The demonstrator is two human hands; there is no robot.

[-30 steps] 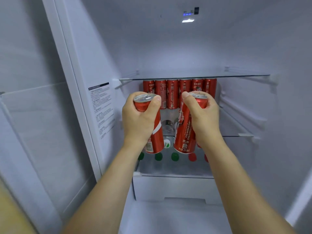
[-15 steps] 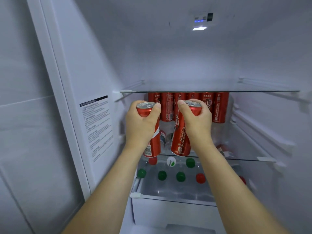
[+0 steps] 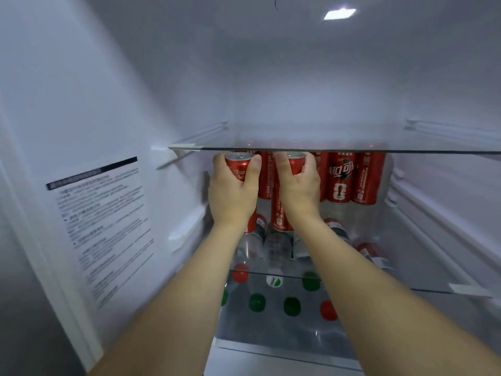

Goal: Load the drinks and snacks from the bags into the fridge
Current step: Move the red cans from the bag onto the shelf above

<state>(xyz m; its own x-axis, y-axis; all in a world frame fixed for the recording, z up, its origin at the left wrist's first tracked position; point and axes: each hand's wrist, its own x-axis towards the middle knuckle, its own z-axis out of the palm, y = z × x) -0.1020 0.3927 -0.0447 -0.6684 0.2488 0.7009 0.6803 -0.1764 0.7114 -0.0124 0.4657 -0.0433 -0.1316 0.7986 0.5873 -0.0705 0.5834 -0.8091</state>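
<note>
Fingers of the left hand (image 3: pixel 233 191) wrap a red can (image 3: pixel 238 166); the right hand (image 3: pixel 299 187) grasps a second red can (image 3: pixel 282 215). Both cans sit upright just under the upper glass shelf (image 3: pixel 352 151), their tops close below its front edge, in front of a back row of red cans (image 3: pixel 352 180). Open room remains right of the hands. Bottles (image 3: pixel 276 245) lie on the shelf below. A wall sticker (image 3: pixel 100 229) is too blurred to read.
</note>
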